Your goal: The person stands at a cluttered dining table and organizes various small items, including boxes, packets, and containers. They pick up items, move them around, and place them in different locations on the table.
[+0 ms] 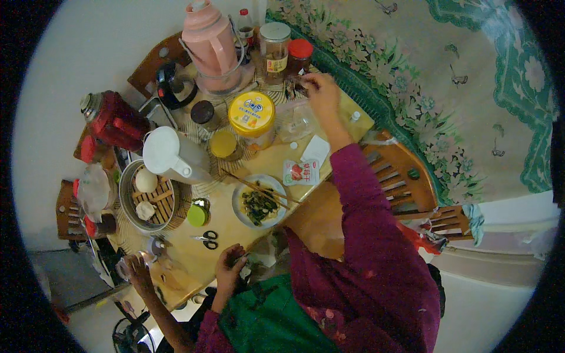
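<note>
My right hand [325, 95] reaches across the table to its far end, fingers bent at a small dark, shiny bundle [293, 87] beside a red-lidded jar [300, 55]. Whether the fingers grip that bundle is unclear. Below the wrist lie a clear plastic bag [296, 121], a white card [315, 150] and a white snack pouch [301, 172] with a red fruit picture. My left hand [230, 264] is half curled at the table's near edge; its palm is in shadow. Nearby are black-handled scissors [210, 240] and a plate of cooked greens [259, 207] with wooden chopsticks [265, 189] across it.
Another person's hand [140, 276] touches a clear cup [123, 268] at lower left. A round steamer [148, 223] holds two buns. Also standing here are a white pitcher [165, 150], yellow-lidded tub [251, 115], pink thermos [212, 48], red thermos [117, 119] and green-lidded jar [197, 215].
</note>
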The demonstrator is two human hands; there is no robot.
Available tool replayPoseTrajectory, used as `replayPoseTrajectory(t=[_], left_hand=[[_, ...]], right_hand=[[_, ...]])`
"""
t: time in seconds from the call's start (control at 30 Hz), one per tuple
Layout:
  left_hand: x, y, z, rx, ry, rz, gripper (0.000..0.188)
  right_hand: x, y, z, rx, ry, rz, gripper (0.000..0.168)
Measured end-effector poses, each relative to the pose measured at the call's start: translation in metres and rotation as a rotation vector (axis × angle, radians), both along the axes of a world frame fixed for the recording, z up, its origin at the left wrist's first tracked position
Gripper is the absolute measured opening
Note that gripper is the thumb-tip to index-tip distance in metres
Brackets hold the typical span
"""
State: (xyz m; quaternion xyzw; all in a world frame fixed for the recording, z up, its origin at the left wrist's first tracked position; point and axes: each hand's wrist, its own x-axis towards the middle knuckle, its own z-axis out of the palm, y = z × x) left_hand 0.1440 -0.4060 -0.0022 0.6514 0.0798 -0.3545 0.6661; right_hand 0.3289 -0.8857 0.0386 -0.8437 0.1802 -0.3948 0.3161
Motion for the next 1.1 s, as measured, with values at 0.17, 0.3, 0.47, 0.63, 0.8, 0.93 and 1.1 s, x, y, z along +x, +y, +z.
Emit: replayPoseTrajectory(t=[0.17,0.3,0.47,0.63,0.8,0.93,1.1], left_hand=[[-0.003,0.006,-0.010,-0.003,-0.035,-0.017,0.045],[-0.003,0.002,-0.011,0.005,-0.034,-0.039,0.044],[-0.002,0.004,-0.013,0.016,-0.046,-0.039,0.044],[-0.003,0.008,-0.005,0.045,-0.026,-0.044,0.044],[-0.002,0.008,-0.005,0.026,-0.042,-0.044,0.043],[-0.003,0.009,-0.011,0.037,-0.031,-0.016,0.042],[-0.007,0.011,-0.015,0.037,-0.025,-0.010,0.042]], right_hand=[[-0.025,-0.083,-0.013,-0.348,0.274,-0.281,0.016],[-0.020,-0.112,-0.041,-0.404,0.386,-0.273,0.016],[0.000,-0.103,-0.047,-0.503,0.477,-0.242,0.015],[0.020,-0.092,-0.048,-0.553,0.625,-0.250,0.015],[0.027,-0.088,-0.053,-0.484,0.660,-0.274,0.027],[0.001,-0.087,-0.041,-0.518,0.408,-0.353,0.032],[-0.085,-0.142,-0.039,-0.451,0.291,-0.390,0.044]])
